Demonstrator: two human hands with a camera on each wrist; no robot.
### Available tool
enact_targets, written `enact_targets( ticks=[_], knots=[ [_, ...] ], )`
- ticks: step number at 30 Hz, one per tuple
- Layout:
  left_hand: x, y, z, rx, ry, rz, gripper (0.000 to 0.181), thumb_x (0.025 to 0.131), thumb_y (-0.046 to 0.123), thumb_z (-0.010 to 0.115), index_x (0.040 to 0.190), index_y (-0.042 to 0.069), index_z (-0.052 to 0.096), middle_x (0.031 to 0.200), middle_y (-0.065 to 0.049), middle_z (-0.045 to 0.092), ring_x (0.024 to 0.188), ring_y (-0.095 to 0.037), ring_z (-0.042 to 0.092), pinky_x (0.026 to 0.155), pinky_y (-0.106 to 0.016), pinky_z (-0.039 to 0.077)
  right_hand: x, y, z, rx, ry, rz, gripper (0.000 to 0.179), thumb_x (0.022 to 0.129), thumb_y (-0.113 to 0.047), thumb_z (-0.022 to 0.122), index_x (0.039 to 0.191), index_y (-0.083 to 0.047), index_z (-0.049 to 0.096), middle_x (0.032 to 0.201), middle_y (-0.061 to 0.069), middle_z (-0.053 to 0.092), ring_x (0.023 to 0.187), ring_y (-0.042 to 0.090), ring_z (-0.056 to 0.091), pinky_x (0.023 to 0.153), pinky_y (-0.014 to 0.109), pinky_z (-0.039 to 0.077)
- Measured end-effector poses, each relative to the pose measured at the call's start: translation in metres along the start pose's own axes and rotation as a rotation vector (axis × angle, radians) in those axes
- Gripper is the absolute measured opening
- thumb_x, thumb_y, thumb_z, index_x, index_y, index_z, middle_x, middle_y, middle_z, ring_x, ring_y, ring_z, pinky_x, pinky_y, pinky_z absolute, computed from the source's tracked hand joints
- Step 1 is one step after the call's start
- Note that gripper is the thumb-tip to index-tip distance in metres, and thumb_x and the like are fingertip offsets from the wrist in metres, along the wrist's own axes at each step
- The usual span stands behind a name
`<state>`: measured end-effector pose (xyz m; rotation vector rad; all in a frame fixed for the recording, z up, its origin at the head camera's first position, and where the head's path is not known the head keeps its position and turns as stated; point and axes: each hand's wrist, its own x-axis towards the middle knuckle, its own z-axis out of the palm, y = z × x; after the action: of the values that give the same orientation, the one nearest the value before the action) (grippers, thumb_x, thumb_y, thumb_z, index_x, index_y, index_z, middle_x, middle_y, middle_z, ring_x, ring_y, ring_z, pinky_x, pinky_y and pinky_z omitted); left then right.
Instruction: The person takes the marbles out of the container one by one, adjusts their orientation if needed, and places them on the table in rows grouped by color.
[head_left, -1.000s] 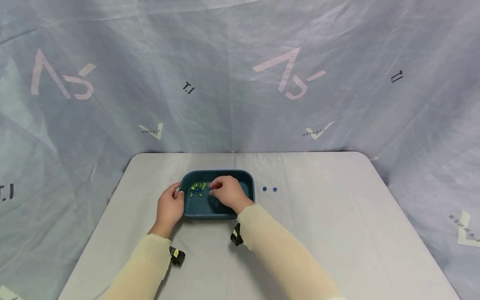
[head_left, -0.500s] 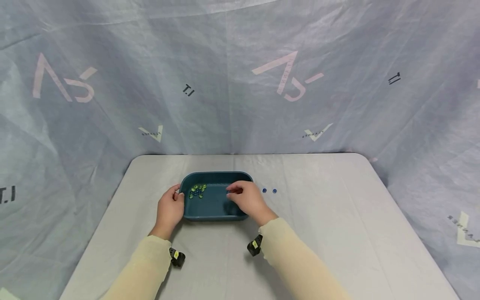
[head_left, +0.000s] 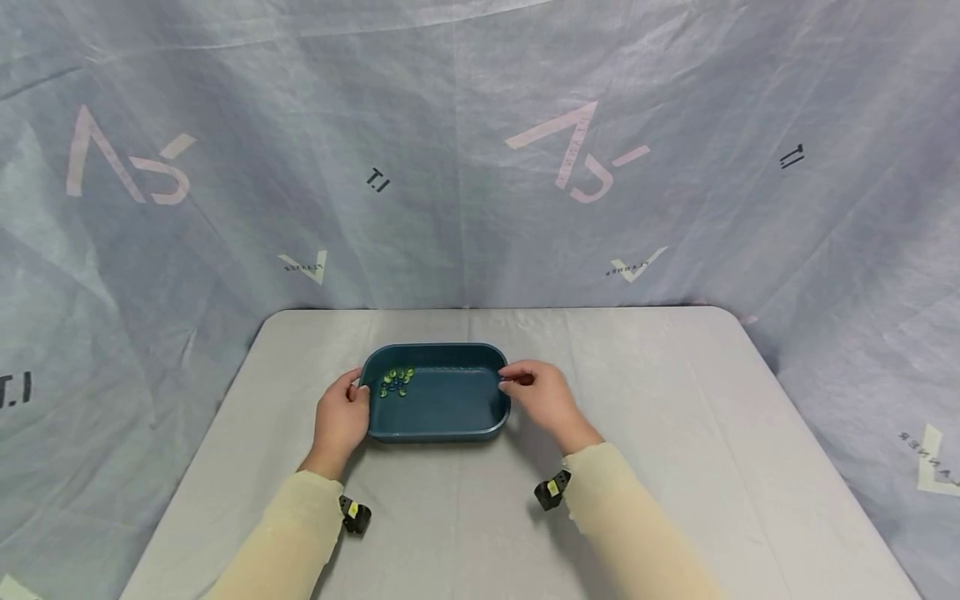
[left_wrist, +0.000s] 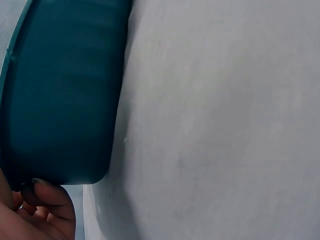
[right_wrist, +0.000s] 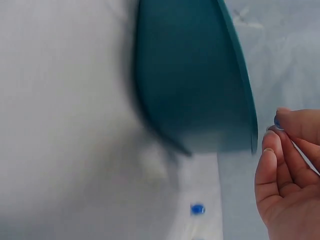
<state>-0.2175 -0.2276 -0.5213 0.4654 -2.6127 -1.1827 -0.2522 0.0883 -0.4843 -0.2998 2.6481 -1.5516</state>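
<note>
A dark teal rectangular tray (head_left: 438, 437) sits on the table. Several green and blue glass marbles (head_left: 395, 382) lie together at its left end. My left hand (head_left: 340, 421) grips the tray's left rim, its thumb on the near side. At the right rim, my right hand (head_left: 546, 398) pinches a blue marble (right_wrist: 278, 122) between thumb and fingertips. Another blue marble (right_wrist: 197, 209) lies on the table past the tray's right end in the right wrist view, with a sliver of blue at the frame's bottom edge. In the head view my right hand covers that spot.
A pale cloth covers the table (head_left: 675, 417), whose far edge meets a grey printed curtain (head_left: 457, 167). Small black cameras are strapped at both wrists, below the cream sleeves (head_left: 281, 533).
My right hand has moved right, from the middle of the tray to its right rim, carrying the blue marble. The left hand and the tray have stayed in place.
</note>
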Motion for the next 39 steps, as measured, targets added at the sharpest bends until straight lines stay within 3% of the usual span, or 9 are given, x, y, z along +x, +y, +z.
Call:
enact_targets(
  ticks=[20,31,39],
  knots=[
    [0.001,-0.004,0.003,-0.019,0.001,0.01,0.035,0.097,0.021,0.049,0.13,0.011,0.054,0.077,-0.006,0.044,0.065,-0.022,0.042,0.059,-0.035,0.034,-0.004,0.053,-0.059,-0.019,0.172,0.074,0.02,0.085,-0.02,0.069,0.103,-0.012,0.071,0.096,0.001,0.067,0.089,0.016,0.062,0.078,0.036,0.048],
    [-0.001,-0.003,0.001,-0.012,-0.001,0.008,0.036,0.096,0.02,0.049,0.13,0.011,0.054,0.076,-0.006,0.044,0.065,-0.022,0.042,0.059,-0.034,0.034,-0.011,0.074,-0.075,-0.017,0.169,0.153,0.029,0.087,-0.023,0.067,0.112,-0.009,0.068,0.102,0.003,0.066,0.09,0.018,0.061,0.077,0.036,0.047],
    [-0.001,-0.002,0.0,-0.015,0.003,0.015,0.036,0.096,0.02,0.049,0.131,0.01,0.054,0.076,-0.006,0.044,0.066,-0.022,0.042,0.059,-0.034,0.034,-0.006,0.081,-0.075,0.019,0.153,0.189,0.027,0.087,-0.021,0.066,0.111,-0.009,0.067,0.102,0.004,0.065,0.089,0.02,0.061,0.075,0.036,0.048]
  ],
)
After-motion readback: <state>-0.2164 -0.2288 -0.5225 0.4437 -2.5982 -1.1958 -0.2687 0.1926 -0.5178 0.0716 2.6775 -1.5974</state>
